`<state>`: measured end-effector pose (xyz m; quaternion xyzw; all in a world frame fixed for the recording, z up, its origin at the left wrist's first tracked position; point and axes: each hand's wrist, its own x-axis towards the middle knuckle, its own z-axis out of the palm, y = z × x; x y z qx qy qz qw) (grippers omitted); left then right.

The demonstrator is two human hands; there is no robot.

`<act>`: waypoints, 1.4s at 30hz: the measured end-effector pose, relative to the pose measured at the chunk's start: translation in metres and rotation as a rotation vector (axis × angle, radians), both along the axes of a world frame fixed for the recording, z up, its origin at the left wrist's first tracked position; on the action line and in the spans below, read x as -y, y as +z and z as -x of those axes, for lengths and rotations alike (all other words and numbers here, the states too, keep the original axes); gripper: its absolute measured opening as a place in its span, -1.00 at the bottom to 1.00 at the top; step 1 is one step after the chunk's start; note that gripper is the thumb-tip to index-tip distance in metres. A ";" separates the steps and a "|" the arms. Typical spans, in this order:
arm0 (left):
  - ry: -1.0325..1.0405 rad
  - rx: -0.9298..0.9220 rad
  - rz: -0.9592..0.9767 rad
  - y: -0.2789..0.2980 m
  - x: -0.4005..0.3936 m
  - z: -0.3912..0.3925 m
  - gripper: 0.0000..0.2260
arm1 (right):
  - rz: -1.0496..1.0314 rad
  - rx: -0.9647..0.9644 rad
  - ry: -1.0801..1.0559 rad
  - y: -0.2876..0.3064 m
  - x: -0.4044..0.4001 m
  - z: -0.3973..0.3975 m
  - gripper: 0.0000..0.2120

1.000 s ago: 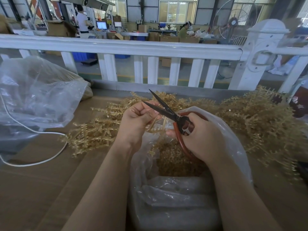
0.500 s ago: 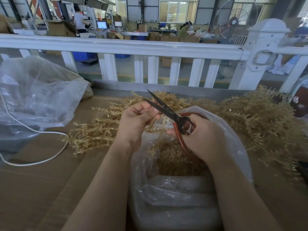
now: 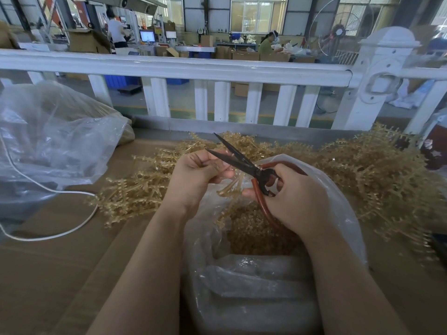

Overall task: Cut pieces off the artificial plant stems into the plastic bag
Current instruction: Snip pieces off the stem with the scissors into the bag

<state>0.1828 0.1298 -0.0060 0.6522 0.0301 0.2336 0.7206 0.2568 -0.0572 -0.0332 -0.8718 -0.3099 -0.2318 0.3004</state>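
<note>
White railing (image 3: 174, 66) close behind scissors (image 3: 238, 158).

Golden-tan plastic plant stems (image 3: 135, 197). Scissors (image 3: 244, 163): black blades, reddish-brown handles. Clear, colourless plastic bag (image 3: 338, 204). Brown cardboard work surface (image 3: 48, 274). White fence railing (image 3: 169, 66). White cord (image 3: 60, 234).

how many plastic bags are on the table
2. One bag stands open in front of the person, under both hands, with cut pieces inside. A second bag lies at the far left by the railing. Others may be out of view.
</note>
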 end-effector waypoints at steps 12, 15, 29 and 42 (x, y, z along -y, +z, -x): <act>-0.014 0.020 -0.043 0.000 -0.002 0.001 -0.80 | 0.012 0.016 -0.025 -0.001 0.000 -0.001 -0.63; 0.017 0.033 -0.047 0.000 -0.003 0.000 -0.81 | 0.006 0.045 -0.017 0.002 0.001 0.001 -0.64; -0.016 0.089 -0.036 -0.003 -0.004 -0.001 -0.92 | 0.002 0.002 -0.011 -0.002 0.000 -0.003 -0.45; -0.080 0.074 0.012 -0.004 -0.006 -0.001 -0.91 | -0.037 0.017 0.019 -0.004 0.000 -0.003 -0.48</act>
